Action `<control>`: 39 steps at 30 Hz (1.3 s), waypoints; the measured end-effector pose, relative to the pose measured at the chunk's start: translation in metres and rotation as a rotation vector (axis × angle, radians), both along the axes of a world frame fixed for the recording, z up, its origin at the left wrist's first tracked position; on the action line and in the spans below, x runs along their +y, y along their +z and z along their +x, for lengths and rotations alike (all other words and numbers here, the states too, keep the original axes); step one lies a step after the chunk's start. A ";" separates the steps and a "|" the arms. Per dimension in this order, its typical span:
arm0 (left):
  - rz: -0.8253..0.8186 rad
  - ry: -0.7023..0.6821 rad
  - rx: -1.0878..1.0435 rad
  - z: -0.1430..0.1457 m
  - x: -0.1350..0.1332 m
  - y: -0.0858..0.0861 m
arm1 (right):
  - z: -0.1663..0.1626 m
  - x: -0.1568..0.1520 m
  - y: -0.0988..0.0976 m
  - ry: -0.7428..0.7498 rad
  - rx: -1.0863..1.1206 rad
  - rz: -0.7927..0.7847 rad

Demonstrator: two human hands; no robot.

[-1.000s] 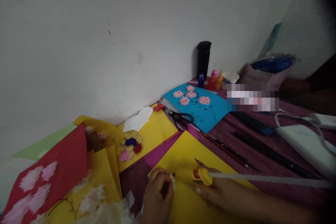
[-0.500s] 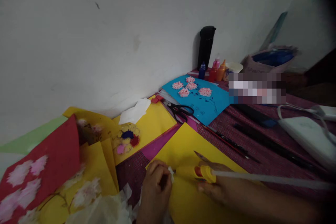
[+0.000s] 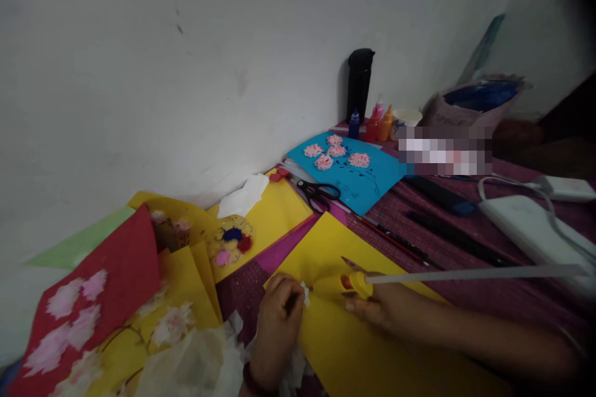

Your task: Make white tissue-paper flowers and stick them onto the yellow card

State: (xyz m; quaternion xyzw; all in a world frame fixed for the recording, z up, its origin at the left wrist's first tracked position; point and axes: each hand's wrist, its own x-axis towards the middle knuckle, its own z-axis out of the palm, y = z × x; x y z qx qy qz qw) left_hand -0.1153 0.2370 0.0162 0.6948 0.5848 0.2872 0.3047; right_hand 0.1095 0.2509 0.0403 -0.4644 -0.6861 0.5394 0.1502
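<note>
My left hand [image 3: 280,316] pinches a small crumpled piece of white tissue paper [image 3: 305,293] over the left edge of a yellow sheet [image 3: 372,341]. My right hand [image 3: 395,310] grips a yellow glue gun [image 3: 333,287]. Its nozzle points left at the tissue, very close to it; whether they touch I cannot tell. A long whitish glue stick [image 3: 470,273] sticks out from the gun's back end. Beyond the right hand's fingers shows the pointed tip of a pencil or brush [image 3: 350,263], its other end hidden.
Black-handled scissors [image 3: 319,191] lie beside a blue sheet [image 3: 298,152] with pink paper flowers. Left are a red flower sheet [image 3: 125,260], a paint palette [image 3: 242,224] and loose tissue [image 3: 186,363]. Right are a white power strip [image 3: 521,223], paint bottles [image 3: 372,128] and a black flask [image 3: 359,84].
The view has shifted slightly, bringing more of the left wrist and its dark band into sight. Both hands keep the same holds, the nozzle still beside the tissue.
</note>
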 end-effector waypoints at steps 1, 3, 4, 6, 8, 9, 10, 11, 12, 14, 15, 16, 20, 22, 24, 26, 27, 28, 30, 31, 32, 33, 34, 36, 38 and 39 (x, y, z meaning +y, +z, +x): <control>0.008 -0.002 -0.002 0.000 0.000 0.000 | 0.002 -0.002 -0.001 -0.003 0.009 -0.048; 0.019 -0.002 -0.002 0.000 0.000 -0.001 | 0.005 -0.006 -0.002 -0.011 0.031 -0.109; 0.023 0.000 0.000 -0.001 0.000 -0.002 | 0.006 -0.007 -0.003 -0.022 0.036 -0.126; 0.022 0.006 0.000 -0.001 0.000 -0.002 | 0.006 -0.008 -0.004 -0.033 0.044 -0.159; 0.019 -0.009 0.005 -0.001 0.000 -0.002 | 0.006 -0.006 -0.006 -0.028 0.073 -0.220; 0.020 -0.028 0.008 -0.001 0.000 -0.002 | 0.005 -0.005 -0.007 -0.024 0.090 -0.235; 0.023 -0.049 0.010 -0.001 0.000 -0.002 | 0.005 -0.005 -0.008 -0.013 0.103 -0.237; 0.029 -0.070 0.008 -0.001 0.000 -0.001 | 0.005 -0.004 -0.009 -0.003 0.111 -0.232; 0.040 -0.082 0.002 -0.001 0.000 -0.001 | 0.006 -0.004 -0.009 0.009 0.116 -0.224; 0.065 -0.084 -0.020 -0.001 0.000 0.000 | 0.007 -0.004 -0.009 0.035 0.115 -0.191; 0.075 -0.078 -0.032 -0.001 0.000 0.000 | 0.008 -0.004 -0.008 0.047 0.111 -0.164; 0.080 -0.074 -0.038 -0.001 0.000 0.001 | 0.008 -0.004 -0.006 0.053 0.101 -0.128; 0.066 -0.066 -0.016 0.002 0.000 0.005 | 0.008 -0.002 0.000 0.045 0.013 0.032; 0.053 -0.061 0.012 0.003 0.000 0.006 | 0.007 0.000 0.000 0.035 -0.023 0.086; 0.044 -0.047 0.035 0.004 0.000 0.007 | 0.006 0.001 -0.002 0.019 -0.023 0.139; 0.032 -0.033 0.048 0.004 0.000 0.006 | 0.005 0.002 -0.004 0.003 0.003 0.138; 0.025 -0.027 0.049 0.003 0.001 0.005 | 0.004 0.002 -0.004 -0.002 0.013 0.097; 0.018 -0.022 0.049 0.003 0.000 0.004 | 0.003 0.002 -0.005 -0.004 0.019 0.035; 0.006 -0.018 0.050 0.001 0.000 0.001 | 0.001 0.002 -0.004 -0.014 0.039 -0.091; 0.004 -0.014 0.050 0.000 0.000 0.000 | 0.000 0.003 -0.004 -0.021 0.052 -0.122; 0.003 -0.011 0.048 0.000 0.000 -0.001 | -0.001 0.003 -0.003 -0.025 0.063 -0.126; 0.002 -0.012 0.047 -0.001 0.000 -0.002 | -0.002 0.004 -0.002 -0.028 0.070 -0.109; 0.000 -0.015 0.046 -0.001 0.000 -0.002 | -0.003 0.005 0.000 -0.028 0.067 -0.080; 0.003 -0.030 0.040 -0.002 0.000 -0.002 | -0.004 0.007 0.003 -0.017 0.043 -0.030; 0.012 -0.052 0.034 -0.002 0.001 -0.003 | -0.003 0.008 0.007 -0.009 0.016 0.001; 0.017 -0.059 0.031 -0.002 0.001 -0.003 | -0.003 0.008 0.008 0.001 0.004 0.018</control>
